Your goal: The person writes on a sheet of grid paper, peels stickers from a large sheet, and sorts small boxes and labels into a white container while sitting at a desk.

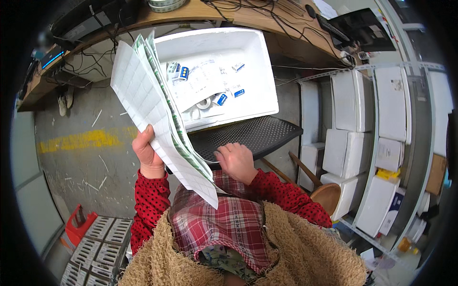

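My left hand (150,151) is closed on a thick stack of paper sheets (143,90), thumb laid over the front sheet. The stack stands tilted; its outer sheets are white with a faint grid, and green-patterned sheets show between them. At the stack's lower right edge, my right hand (236,162) has its fingers curled together on the edge of a sheet. Just beyond both hands is a white foam box (269,71) on a black perforated chair (253,136). Inside the box lie loose white papers (205,88), small blue-and-white labels (184,73) and a white roll (204,103).
A wooden desk (200,12) with tangled cables and a dark monitor (365,29) runs along the far side. White foam boxes (336,152) fill shelves at the right, beside a round wooden stool (326,198). Grey slotted crates (95,248) and a red plastic object (78,224) stand lower left.
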Available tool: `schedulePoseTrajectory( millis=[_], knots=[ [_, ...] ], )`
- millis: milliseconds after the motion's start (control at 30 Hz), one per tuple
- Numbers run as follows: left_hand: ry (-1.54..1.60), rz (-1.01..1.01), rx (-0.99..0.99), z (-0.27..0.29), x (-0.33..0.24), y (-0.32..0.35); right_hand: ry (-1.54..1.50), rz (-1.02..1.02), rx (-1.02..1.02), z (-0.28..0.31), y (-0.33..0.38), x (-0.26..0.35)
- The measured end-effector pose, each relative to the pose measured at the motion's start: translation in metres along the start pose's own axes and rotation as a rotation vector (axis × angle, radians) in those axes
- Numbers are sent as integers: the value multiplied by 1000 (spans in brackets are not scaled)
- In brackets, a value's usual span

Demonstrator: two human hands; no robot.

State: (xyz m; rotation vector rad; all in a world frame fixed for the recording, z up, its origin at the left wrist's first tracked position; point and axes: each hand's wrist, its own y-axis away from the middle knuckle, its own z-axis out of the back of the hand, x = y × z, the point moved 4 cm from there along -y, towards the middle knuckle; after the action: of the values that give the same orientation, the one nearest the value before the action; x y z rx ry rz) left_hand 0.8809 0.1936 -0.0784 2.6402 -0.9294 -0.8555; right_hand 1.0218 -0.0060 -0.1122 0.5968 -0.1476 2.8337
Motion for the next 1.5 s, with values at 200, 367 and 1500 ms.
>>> schedulePoseTrajectory(
  millis=[200, 367, 1500],
  knots=[
    [115, -123, 318, -33, 2, -32, -286, 39, 423, 3, -25, -37],
    [227, -261, 538, -20, 15, -78, -589, -218, 547, -32, -76, -144],
    [269, -583, -46, -18, -11, -77, -941, -482, 204, -107, -265, -321]
  ],
)
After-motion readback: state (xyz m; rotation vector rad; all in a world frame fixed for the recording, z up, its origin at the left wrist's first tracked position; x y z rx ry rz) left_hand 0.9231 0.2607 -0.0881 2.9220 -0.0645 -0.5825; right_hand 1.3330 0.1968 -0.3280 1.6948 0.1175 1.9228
